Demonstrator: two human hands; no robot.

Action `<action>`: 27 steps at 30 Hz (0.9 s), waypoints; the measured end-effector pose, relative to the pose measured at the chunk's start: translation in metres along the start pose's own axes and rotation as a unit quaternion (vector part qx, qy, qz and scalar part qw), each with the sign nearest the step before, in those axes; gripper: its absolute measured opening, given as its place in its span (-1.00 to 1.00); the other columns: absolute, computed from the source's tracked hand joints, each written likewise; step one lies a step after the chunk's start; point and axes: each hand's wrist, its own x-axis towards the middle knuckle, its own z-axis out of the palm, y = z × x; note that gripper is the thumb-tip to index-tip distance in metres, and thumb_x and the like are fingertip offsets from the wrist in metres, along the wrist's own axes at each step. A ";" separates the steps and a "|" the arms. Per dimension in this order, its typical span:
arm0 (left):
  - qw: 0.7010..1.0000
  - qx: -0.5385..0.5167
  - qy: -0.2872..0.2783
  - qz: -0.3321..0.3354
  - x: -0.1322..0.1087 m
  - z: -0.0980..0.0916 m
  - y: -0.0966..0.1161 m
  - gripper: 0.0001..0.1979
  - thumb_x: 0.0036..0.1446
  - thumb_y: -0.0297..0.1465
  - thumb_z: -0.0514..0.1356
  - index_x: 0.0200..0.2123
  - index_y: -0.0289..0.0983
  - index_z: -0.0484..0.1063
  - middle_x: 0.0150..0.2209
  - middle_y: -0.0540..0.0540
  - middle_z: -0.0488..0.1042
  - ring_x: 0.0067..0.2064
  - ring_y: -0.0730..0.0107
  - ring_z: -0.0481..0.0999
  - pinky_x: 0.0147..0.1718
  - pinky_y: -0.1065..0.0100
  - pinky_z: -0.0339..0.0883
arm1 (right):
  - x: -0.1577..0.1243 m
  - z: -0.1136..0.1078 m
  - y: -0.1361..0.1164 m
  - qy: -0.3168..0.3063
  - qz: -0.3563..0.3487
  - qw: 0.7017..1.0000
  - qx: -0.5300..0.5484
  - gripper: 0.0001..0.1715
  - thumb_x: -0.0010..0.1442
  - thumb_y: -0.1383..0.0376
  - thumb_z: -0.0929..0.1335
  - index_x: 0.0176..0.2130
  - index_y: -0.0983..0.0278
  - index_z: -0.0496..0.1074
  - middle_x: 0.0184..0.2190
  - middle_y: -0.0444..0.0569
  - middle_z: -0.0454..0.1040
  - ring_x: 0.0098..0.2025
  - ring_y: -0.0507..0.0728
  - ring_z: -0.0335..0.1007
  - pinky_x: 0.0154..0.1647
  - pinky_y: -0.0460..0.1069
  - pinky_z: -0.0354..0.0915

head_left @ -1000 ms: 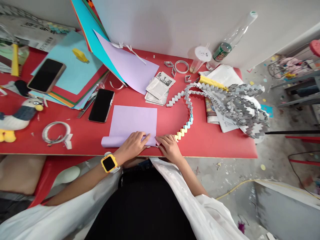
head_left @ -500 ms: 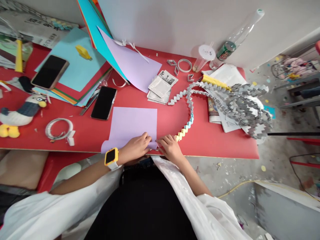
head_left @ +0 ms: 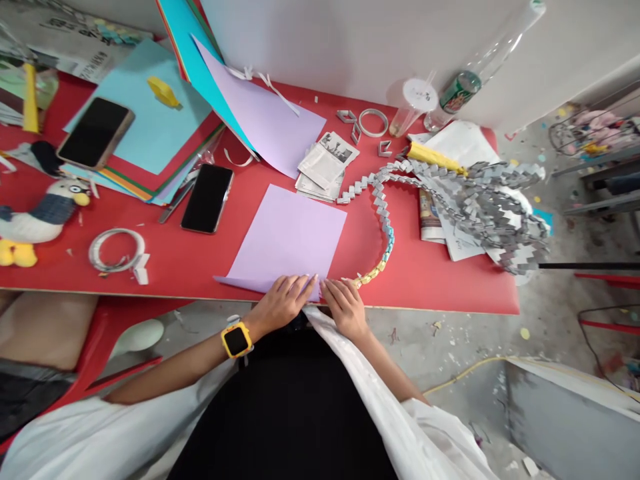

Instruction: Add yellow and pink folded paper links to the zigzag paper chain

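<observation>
A light purple sheet of paper (head_left: 295, 230) lies at an angle near the table's front edge. Its near edge is folded up in a narrow strip, curling at the left end. My left hand (head_left: 284, 301) has its fingers over the right part of this fold, pressed together on the paper. Close beside it, my right hand (head_left: 346, 308) curls over the paper's near right corner; both thumbs are hidden. Just past my right fingers ends a zigzag chain of folded paper (head_left: 385, 220), grey, then blue, then yellow.
Two phones (head_left: 207, 199) (head_left: 95, 133), a stuffed bird (head_left: 45, 217) and a paper-strip ring (head_left: 117, 250) lie on the left. Folded newspaper pieces (head_left: 327, 163), a lidded cup (head_left: 415, 103), a bottle (head_left: 463, 90) and a pile of grey chain (head_left: 500, 213) stand or lie beyond and right.
The purple sheet has turned clockwise, its far edge now slanting down to the right. My hands have moved closer together, and the left fingers now stretch over the fold.
</observation>
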 end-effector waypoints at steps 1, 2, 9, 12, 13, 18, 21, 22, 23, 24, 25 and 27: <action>1.000 -0.003 0.002 0.008 0.000 0.001 0.000 -0.58 0.31 -0.52 0.02 0.22 -0.38 0.30 0.08 -0.26 0.45 0.03 0.16 0.42 0.04 0.15 0.25 | -0.003 0.002 -0.002 0.023 0.004 1.000 0.002 -0.63 0.32 0.48 0.22 0.05 0.39 0.46 -0.03 0.15 0.55 0.08 0.20 0.39 0.16 0.16 0.30; 1.000 -0.006 0.002 0.013 0.000 0.002 0.000 -0.58 0.32 -0.52 0.01 0.22 -0.38 0.30 0.09 -0.26 0.44 0.05 0.17 0.41 0.05 0.15 0.23 | -0.004 0.004 -0.003 0.041 0.009 0.999 0.004 -0.65 0.31 0.48 0.24 0.02 0.40 0.48 -0.04 0.14 0.57 0.08 0.20 0.41 0.14 0.15 0.32; 0.999 -0.036 0.000 -0.014 0.005 0.007 0.005 -0.57 0.35 -0.37 0.02 0.20 -0.43 0.32 0.11 -0.33 0.43 0.09 0.11 0.39 0.08 0.07 0.22 | -0.018 0.014 -0.010 0.055 0.021 0.998 -0.007 -0.63 0.26 0.51 0.30 0.04 0.40 0.46 0.00 0.12 0.56 0.20 0.18 0.35 0.22 0.10 0.30; 0.999 -0.033 0.008 -0.036 0.007 0.010 0.010 -0.57 0.34 -0.39 0.02 0.19 -0.47 0.33 0.15 -0.34 0.40 0.14 0.09 0.36 0.15 0.05 0.18 | -0.028 0.013 -0.012 0.008 0.021 1.000 0.001 -0.55 0.26 0.47 0.27 0.13 0.45 0.39 0.10 0.16 0.49 0.31 0.23 0.21 0.29 0.16 0.22; 0.999 -0.033 0.007 -0.036 0.007 0.010 0.011 -0.57 0.34 -0.39 0.01 0.20 -0.47 0.32 0.17 -0.34 0.39 0.17 0.08 0.33 0.18 0.03 0.15 | -0.030 0.013 -0.012 -0.002 0.022 1.000 0.009 -0.54 0.26 0.45 0.27 0.15 0.46 0.37 0.12 0.17 0.47 0.32 0.24 0.19 0.30 0.17 0.21; 0.999 -0.035 -0.024 0.000 0.011 0.009 0.010 -0.53 0.33 -0.47 -0.06 0.26 -0.45 0.23 0.30 -0.31 0.22 0.35 0.01 0.10 0.26 -0.07 0.05 | -0.027 0.010 -0.013 -0.021 0.043 0.998 0.031 -0.48 0.31 0.38 0.21 0.22 0.42 0.30 0.11 0.17 0.48 0.29 0.22 0.24 0.28 0.17 0.24; 0.999 -0.037 -0.032 0.012 0.011 0.009 0.006 -0.52 0.33 -0.49 -0.08 0.28 -0.44 0.20 0.31 -0.33 0.18 0.39 0.00 0.03 0.28 -0.09 0.04 | -0.021 0.012 -0.018 -0.022 0.054 0.998 -0.010 -0.48 0.30 0.38 0.24 0.22 0.40 0.30 0.07 0.17 0.50 0.21 0.25 0.32 0.26 0.21 0.25; 0.999 -0.041 -0.029 0.008 0.010 0.010 0.005 -0.52 0.33 -0.48 -0.06 0.29 -0.42 0.19 0.28 -0.34 0.22 0.37 0.00 0.06 0.28 -0.10 0.04 | -0.020 0.013 -0.020 -0.016 0.057 0.998 -0.023 -0.49 0.30 0.39 0.26 0.22 0.39 0.31 0.05 0.17 0.51 0.19 0.26 0.34 0.26 0.23 0.24; 0.999 -0.046 -0.027 0.004 0.009 0.012 0.003 -0.52 0.34 -0.47 -0.04 0.30 -0.39 0.18 0.22 -0.34 0.29 0.35 0.01 0.13 0.29 -0.11 0.04 | -0.018 0.014 -0.023 -0.008 0.060 0.998 -0.031 -0.50 0.28 0.40 0.27 0.20 0.38 0.32 0.03 0.18 0.51 0.17 0.27 0.35 0.26 0.24 0.23; 0.998 -0.051 -0.025 0.001 0.009 0.013 0.002 -0.51 0.34 -0.46 -0.03 0.31 -0.36 0.16 0.14 -0.33 0.36 0.30 0.04 0.21 0.29 -0.09 0.05 | -0.017 0.016 -0.025 -0.002 0.066 0.997 -0.033 -0.50 0.27 0.41 0.28 0.19 0.39 0.34 0.02 0.18 0.51 0.16 0.27 0.35 0.26 0.25 0.22; 0.998 -0.058 -0.025 0.001 0.008 0.015 0.000 -0.50 0.35 -0.44 -0.02 0.32 -0.35 0.14 0.08 -0.31 0.41 0.25 0.08 0.28 0.29 -0.07 0.06 | -0.015 0.017 -0.028 0.003 0.074 0.997 -0.031 -0.51 0.26 0.40 0.28 0.18 0.40 0.35 0.01 0.20 0.51 0.15 0.28 0.35 0.28 0.27 0.20; 0.997 -0.070 -0.035 0.014 0.008 0.017 -0.004 -0.50 0.36 -0.43 -0.02 0.33 -0.34 0.12 0.06 -0.28 0.43 0.22 0.15 0.32 0.30 -0.01 0.06 | -0.014 0.020 -0.032 0.009 0.088 0.996 -0.023 -0.53 0.25 0.38 0.28 0.14 0.43 0.38 0.01 0.23 0.49 0.16 0.29 0.33 0.32 0.31 0.12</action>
